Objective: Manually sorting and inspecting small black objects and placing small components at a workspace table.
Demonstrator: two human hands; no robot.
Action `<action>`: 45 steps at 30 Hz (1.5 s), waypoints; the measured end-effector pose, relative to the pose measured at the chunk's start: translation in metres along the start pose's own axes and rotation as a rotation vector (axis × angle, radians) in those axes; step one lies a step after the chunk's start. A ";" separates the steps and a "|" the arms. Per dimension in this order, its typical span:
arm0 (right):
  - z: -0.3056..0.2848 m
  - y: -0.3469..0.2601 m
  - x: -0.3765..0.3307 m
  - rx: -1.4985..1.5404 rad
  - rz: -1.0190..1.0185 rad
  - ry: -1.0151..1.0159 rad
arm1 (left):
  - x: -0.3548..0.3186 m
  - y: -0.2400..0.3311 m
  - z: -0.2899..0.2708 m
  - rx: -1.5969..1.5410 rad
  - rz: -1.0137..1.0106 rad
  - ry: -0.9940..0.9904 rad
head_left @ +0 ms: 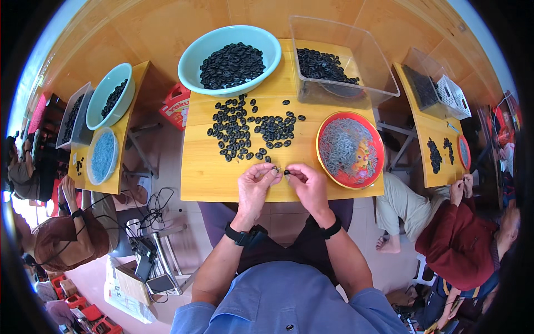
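Note:
My left hand (257,183) and my right hand (307,182) meet over the near edge of a small wooden table (206,178). My right fingertips pinch a small black plastic piece (287,172). My left fingertips pinch a tiny piece (275,168) right next to it; its kind is too small to tell. Beyond my hands lies a loose spread of several black pieces (247,132). To the right stands a red plate (376,135) with thin grey metal bits in it.
A teal bowl (194,58) and a clear plastic bin (384,75), both holding black pieces, stand at the table's far edge. Other people sit at similar tables on the left (78,234) and right (461,234). Cables and boxes lie on the floor at lower left.

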State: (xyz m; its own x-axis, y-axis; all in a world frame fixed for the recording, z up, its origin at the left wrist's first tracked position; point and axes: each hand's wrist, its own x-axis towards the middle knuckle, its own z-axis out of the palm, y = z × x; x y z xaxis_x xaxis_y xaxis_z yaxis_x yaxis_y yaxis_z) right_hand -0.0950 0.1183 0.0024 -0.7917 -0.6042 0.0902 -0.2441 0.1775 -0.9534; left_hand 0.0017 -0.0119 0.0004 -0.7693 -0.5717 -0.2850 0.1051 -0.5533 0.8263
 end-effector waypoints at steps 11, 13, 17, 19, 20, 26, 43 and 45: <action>-0.014 -0.006 0.008 0.382 0.272 -0.043 | -0.001 -0.002 0.005 0.212 0.040 -0.011; -0.013 -0.006 0.008 0.378 0.277 -0.044 | -0.002 -0.002 0.006 0.238 0.055 -0.025; -0.012 -0.003 0.007 0.353 0.242 -0.062 | -0.002 -0.002 0.006 0.269 0.056 -0.027; -0.012 -0.003 0.007 0.352 0.242 -0.065 | -0.002 -0.002 0.006 0.281 0.062 -0.030; -0.011 -0.003 0.007 0.349 0.242 -0.068 | -0.002 -0.002 0.007 0.293 0.060 -0.026; -0.013 -0.001 0.007 0.343 0.207 -0.104 | -0.003 0.000 0.008 0.376 0.049 -0.032; -0.015 0.000 0.009 0.409 0.241 -0.107 | -0.003 0.005 0.010 0.398 0.017 -0.035; -0.015 -0.003 0.009 0.407 0.255 -0.114 | -0.003 0.005 0.010 0.410 0.014 -0.034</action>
State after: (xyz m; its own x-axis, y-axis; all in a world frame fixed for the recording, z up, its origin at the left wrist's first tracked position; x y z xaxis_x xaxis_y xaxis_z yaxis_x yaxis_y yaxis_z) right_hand -0.1101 0.1243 0.0105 -0.7257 -0.6664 -0.1713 0.2065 0.0265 -0.9781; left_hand -0.0019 -0.0068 0.0098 -0.7907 -0.5533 -0.2622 -0.1391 -0.2547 0.9570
